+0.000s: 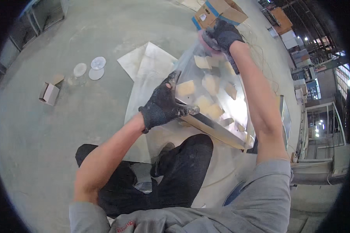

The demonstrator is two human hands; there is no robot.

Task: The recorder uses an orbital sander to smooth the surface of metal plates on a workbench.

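Observation:
A shiny metal panel (pixel 192 101) with a folded edge lies in front of my knees, its surface dotted with yellowish, filler-like patches. My left hand (pixel 165 101), in a worn dark glove, grips the panel's near left edge, with the thumb on top and the fingers at the rim. At the panel's far end, my right hand (pixel 226 34), also gloved, is closed around a dark hand tool with a round, pinkish pad (pixel 207 42), which looks like a sander. The pad is by the panel's far end; the hand hides most of the tool, and whether the pad touches is unclear.
White sheets (pixel 144 64) lie under and left of the panel. Round pale discs (pixel 97 70) and a small open box (pixel 49 93) are on the floor at left. A cardboard box (pixel 217 13) stands beyond my right hand. Metal frames (pixel 324 128) stand at right.

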